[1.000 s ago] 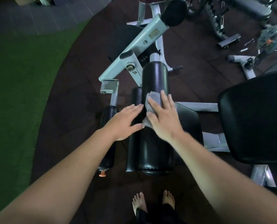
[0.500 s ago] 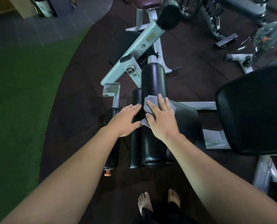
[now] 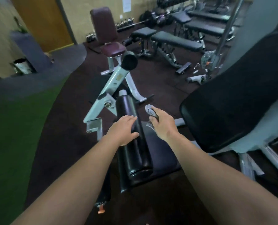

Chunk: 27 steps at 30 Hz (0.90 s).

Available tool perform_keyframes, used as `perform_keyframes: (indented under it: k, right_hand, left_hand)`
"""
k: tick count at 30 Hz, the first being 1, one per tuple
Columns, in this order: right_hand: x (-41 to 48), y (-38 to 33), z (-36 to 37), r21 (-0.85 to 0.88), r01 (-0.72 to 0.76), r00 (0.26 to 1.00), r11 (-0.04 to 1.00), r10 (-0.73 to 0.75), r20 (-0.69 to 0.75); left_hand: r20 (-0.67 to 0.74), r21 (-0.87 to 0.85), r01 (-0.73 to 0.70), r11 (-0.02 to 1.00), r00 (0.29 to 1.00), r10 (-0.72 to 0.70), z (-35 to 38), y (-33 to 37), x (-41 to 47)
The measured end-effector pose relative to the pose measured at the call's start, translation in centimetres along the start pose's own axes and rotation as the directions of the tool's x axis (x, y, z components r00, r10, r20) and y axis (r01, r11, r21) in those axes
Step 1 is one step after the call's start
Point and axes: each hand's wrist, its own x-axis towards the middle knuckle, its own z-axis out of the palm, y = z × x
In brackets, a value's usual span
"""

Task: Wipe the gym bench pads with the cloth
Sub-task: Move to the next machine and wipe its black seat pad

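A long black roller pad (image 3: 132, 135) runs down the middle of the view on a pale metal machine arm (image 3: 107, 91). My left hand (image 3: 122, 131) rests flat on the roller's left side with its fingers straight. My right hand (image 3: 162, 125) is lifted off to the right of the roller and grips the crumpled grey cloth (image 3: 151, 112), which sticks out above and below the fingers. A flat black seat pad (image 3: 165, 153) lies beneath the right forearm. A large black back pad (image 3: 232, 108) stands at the right.
A maroon padded seat (image 3: 109, 39) stands behind the machine. Several black benches (image 3: 175, 38) and dumbbells fill the far right. Green turf (image 3: 18, 127) covers the floor at left, dark rubber matting elsewhere. A bin (image 3: 22, 65) and a wooden door are at far left.
My right hand has lifted the cloth off the roller and moved right, its fingers now curled round it. The left hand stays on the roller. The view has tilted upward.
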Motion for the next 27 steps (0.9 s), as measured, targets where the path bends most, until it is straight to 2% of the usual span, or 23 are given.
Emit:
perform_keyframes:
  k: [7,13,20,27]
  right_hand:
    - [-6.3,4.4,-11.9,0.022,-0.11,0.971,0.994,0.113,-0.21]
    - [-16.9,9.9,-21.6,0.002,-0.24,0.889,0.971,0.22,-0.401]
    - [-36.0,15.5,-30.6,0.034,-0.426,0.724,0.904,0.363,-0.587]
    - [-55.3,19.5,-36.4,0.166,-0.591,0.478,0.789,0.509,-0.715]
  left_hand:
    - [0.03,0.091,-0.257,0.962,0.966,0.255,-0.9,13.0,2.5]
    - [0.076,0.16,-0.49,0.857,0.872,0.484,0.7,27.0,1.3]
    - [0.172,0.221,-0.736,0.64,0.676,0.717,6.6,45.3,-7.6]
    - [0.31,0.161,-0.907,0.39,0.422,0.852,12.1,61.2,-18.7]
